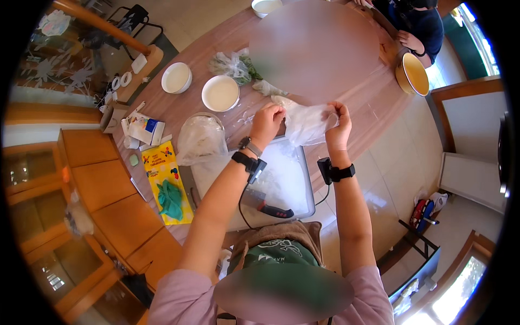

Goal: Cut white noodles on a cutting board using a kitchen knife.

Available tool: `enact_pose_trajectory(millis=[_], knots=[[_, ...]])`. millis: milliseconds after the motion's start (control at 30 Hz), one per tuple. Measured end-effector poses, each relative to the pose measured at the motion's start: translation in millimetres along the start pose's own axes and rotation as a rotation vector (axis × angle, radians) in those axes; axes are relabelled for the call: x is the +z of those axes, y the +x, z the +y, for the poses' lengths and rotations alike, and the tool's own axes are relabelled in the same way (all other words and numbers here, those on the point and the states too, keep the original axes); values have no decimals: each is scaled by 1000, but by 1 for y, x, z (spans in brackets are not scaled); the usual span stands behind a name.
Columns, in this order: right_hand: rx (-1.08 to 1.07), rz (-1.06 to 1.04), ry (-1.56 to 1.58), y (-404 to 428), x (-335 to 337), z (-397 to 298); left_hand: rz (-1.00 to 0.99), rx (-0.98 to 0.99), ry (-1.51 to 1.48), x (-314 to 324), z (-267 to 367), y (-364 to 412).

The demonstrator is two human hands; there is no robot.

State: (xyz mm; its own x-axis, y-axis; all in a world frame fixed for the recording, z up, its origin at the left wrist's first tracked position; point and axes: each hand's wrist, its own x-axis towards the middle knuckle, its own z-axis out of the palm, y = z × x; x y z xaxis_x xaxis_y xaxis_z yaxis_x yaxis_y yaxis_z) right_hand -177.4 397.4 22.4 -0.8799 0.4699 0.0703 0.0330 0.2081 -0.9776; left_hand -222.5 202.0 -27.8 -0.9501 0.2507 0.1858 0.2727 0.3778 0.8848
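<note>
My left hand [267, 124] pinches one side of a thin clear plastic bag [306, 122], and my right hand [339, 124] grips its other side. Something pale shows at the bag's left end; what it is, I cannot tell. Below my hands lies a white cutting board [284, 174] dusted with white powder. A scraper with a black and red handle [276, 211] rests near its front edge. Left of my left hand, another clear plastic bag [203, 136] covers a round dish.
White bowls [220, 93] and bagged greens [233, 67] stand beyond my left hand. On the left lie a yellow packet [178, 215] and a green cloth [170, 198]. A yellow pot [412, 75] stands at the far right, near another person [422, 32]. A blurred patch hides the table's far middle.
</note>
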Motion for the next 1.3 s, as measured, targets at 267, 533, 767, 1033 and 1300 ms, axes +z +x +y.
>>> enact_pose_trajectory(millis=[267,533,767,1033,1300], knots=[[-428,228,-435,-57,-16,-25,-142,-188,352,-50,-77,-15],[-598,-1014,-542,-224,-31,28,-21,-173,596,-52,-73,-55],[-503,-1162,-630,-212,-36,25,74,-237,406,-64,-83,-85],[80,-668,-247,-148,-48,17,-1,-489,385,-83,-92,-84],[553,-614,190,-73,10,48,303,-457,619,-38,-100,-91]])
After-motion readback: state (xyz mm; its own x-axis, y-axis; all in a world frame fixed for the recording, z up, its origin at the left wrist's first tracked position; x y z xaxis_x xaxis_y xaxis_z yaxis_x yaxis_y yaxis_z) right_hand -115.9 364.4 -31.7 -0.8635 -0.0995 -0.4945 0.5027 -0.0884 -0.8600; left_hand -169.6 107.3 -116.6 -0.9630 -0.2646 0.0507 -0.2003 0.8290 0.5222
